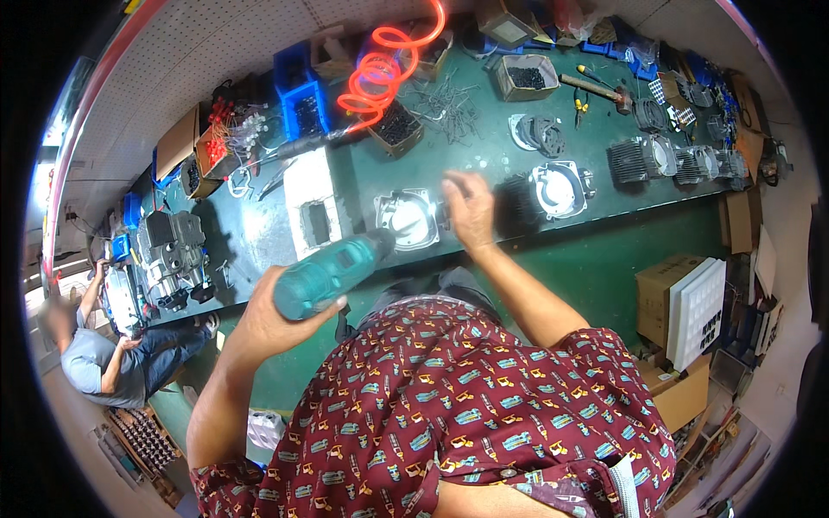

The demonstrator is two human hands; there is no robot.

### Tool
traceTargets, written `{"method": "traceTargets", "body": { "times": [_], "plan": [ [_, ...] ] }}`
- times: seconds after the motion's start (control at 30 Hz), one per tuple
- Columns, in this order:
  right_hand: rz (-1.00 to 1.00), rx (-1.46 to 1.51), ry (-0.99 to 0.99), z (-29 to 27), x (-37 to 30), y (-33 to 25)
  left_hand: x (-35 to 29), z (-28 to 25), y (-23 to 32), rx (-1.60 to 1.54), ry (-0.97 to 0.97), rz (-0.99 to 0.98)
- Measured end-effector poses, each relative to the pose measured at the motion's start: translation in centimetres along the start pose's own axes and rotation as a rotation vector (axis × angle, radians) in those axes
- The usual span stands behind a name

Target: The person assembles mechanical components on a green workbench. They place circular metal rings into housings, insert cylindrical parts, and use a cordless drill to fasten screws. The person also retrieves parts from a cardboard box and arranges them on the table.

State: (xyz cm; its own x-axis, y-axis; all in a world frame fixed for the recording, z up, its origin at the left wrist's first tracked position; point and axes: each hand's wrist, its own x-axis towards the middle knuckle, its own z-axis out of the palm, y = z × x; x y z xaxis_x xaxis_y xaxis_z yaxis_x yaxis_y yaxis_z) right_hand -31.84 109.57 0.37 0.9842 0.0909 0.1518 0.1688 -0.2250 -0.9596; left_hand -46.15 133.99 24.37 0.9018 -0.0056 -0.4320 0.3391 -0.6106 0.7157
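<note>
My left hand (263, 319) grips a teal cordless power driver (332, 274), its nose angled toward a metal casting (408, 220) with a pale round recess. The casting lies on the green workbench (345, 177) near its front edge. Just right of that casting, my right hand (471, 211) hovers with fingers loosely bent and apart; I see nothing in it. Whether it touches the casting I cannot tell. A second casting (560, 190), dark-finned on one side, rests further right.
A white block with a square opening (313, 203) is left of the casting. An orange coiled air hose (377, 78) hangs above blue parts bins (304, 110). More finned castings (641, 160) and a hammer (609, 91) lie right. A co-worker (117, 354) is at far left beside an engine (173, 255).
</note>
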Motion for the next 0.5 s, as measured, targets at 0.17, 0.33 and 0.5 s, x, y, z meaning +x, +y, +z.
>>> {"method": "traceTargets", "body": {
  "times": [0.17,0.33,0.5],
  "plan": [
    [0.474,0.575,-0.058,-2.6,0.2,-2.4,-1.0,1.7,-3.3,-0.343,0.099,0.013],
    [0.750,0.928,-0.086,-2.8,-0.2,-4.4,-1.4,3.6,-5.6,-0.525,0.111,-0.117],
    [0.775,1.036,-0.106,-2.3,-0.3,-5.1,-1.2,4.1,-7.3,-0.616,0.103,-0.054]
  ]
}}
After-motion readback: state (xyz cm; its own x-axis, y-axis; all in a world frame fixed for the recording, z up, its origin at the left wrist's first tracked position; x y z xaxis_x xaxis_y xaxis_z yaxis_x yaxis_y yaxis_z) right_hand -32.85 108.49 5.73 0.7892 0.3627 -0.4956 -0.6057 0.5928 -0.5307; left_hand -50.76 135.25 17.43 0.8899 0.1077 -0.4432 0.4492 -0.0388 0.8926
